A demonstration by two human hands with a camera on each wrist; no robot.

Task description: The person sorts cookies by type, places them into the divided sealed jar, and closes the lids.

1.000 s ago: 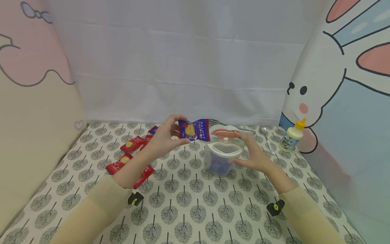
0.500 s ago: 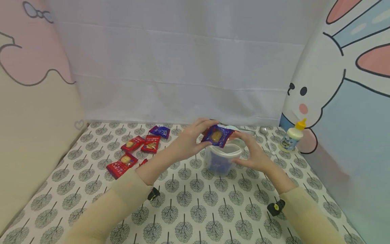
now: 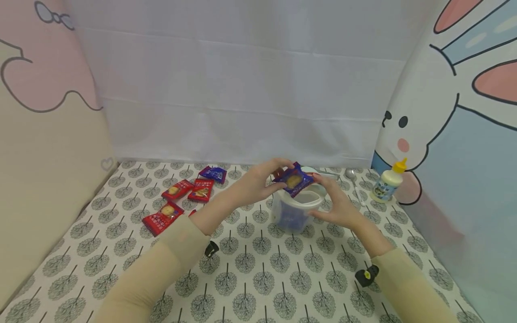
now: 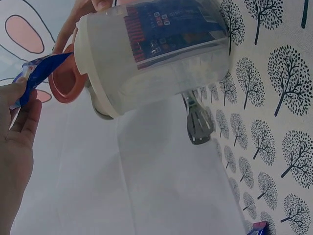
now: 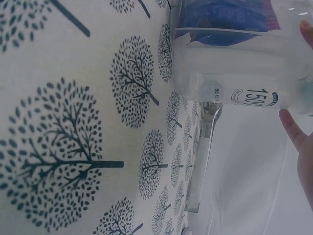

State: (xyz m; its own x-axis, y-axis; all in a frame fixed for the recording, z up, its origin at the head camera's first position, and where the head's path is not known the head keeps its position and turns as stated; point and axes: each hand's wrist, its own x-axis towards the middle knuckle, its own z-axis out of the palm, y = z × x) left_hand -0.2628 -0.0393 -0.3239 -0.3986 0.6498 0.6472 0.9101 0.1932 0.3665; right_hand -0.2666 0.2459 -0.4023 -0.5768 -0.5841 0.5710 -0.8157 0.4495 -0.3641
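Observation:
My left hand pinches a blue wrapped cookie packet over the mouth of a clear plastic container. The packet overlaps the white rim in the head view. Seen from the left wrist, the packet sits close to the raised salmon-pink lid flap. Through the container's wall another blue packet shows inside. My right hand grips the container near its top, thumb on the near side and fingers behind. In the right wrist view its fingertips meet opposite sides of the container.
Several red packets and a blue packet lie at left on the tree-print cloth. Behind the container is a slotted spatula. A spoon and a yellow-capped squeeze bottle are at right, near the rabbit-print side wall.
My left hand has moved right, bringing the blue packet from beside the container to over its opening. More red packets show where the arm was. My right hand stays on the container.

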